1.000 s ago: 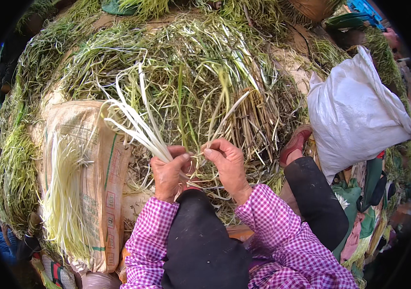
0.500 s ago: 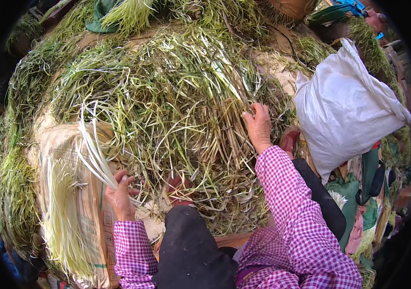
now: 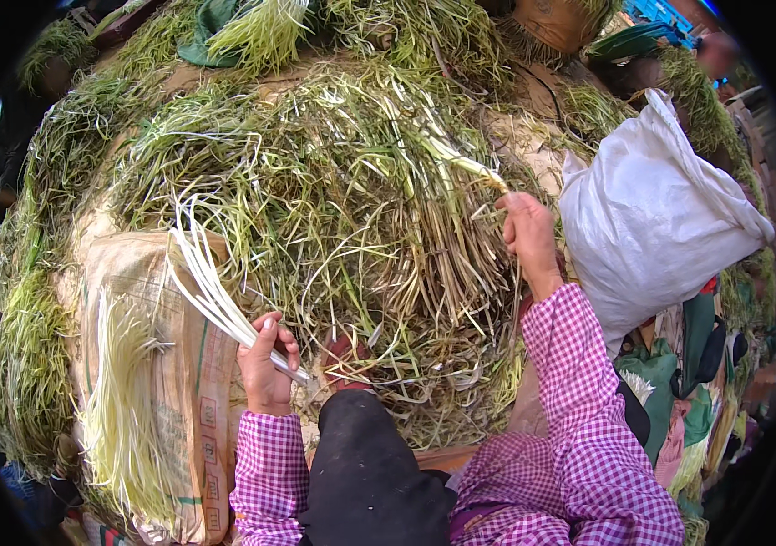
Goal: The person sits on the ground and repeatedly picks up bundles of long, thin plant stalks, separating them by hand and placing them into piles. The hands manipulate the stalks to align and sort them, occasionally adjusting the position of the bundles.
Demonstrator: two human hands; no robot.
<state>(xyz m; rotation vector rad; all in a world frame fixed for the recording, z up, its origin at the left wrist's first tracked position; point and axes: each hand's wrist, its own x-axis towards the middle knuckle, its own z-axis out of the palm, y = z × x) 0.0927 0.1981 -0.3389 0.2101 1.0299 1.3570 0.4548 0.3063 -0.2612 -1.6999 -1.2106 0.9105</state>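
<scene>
My left hand [image 3: 267,366] is closed round a small bunch of white chive stalks [image 3: 215,296], their tops fanning up and left. At the right of the heap, my right hand [image 3: 532,235] pinches the root end of a pale stalk [image 3: 471,164] that stretches back up into the tangle. A large heap of uncleaned green chives [image 3: 315,173], mixed with dry brown stems, lies in front of me. On a woven sack [image 3: 197,382] at my left rests a pile of cleaned yellowish-white chives [image 3: 124,409].
A full white plastic sack [image 3: 656,223] stands at the right, close to my right hand. My shoe [image 3: 349,359] touches the heap's near edge. Far off lie another pale bunch [image 3: 265,35] on green cloth and more greenery. A person [image 3: 715,55] shows blurred at the far right.
My right hand has moved right, drawing a pale stalk's root end out of the heap. My left hand, with its white bunch, has shifted right toward my knee.
</scene>
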